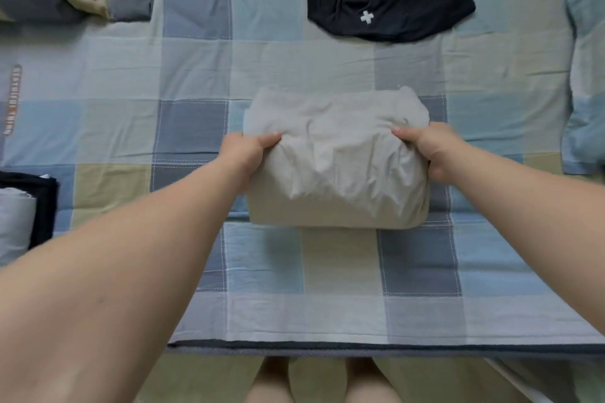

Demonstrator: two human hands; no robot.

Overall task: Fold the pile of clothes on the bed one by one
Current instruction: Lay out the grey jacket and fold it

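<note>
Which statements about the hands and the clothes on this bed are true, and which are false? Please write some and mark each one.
1. The left hand and the right hand each grip one side of the beige garment. True.
2. The dark garment lies under the beige garment. False: it lies apart, farther back on the checked bed cover.
3. The dark garment is neatly folded. False: it lies crumpled.
4. At the left edge of the view lie light and dark clothes. True.
</note>
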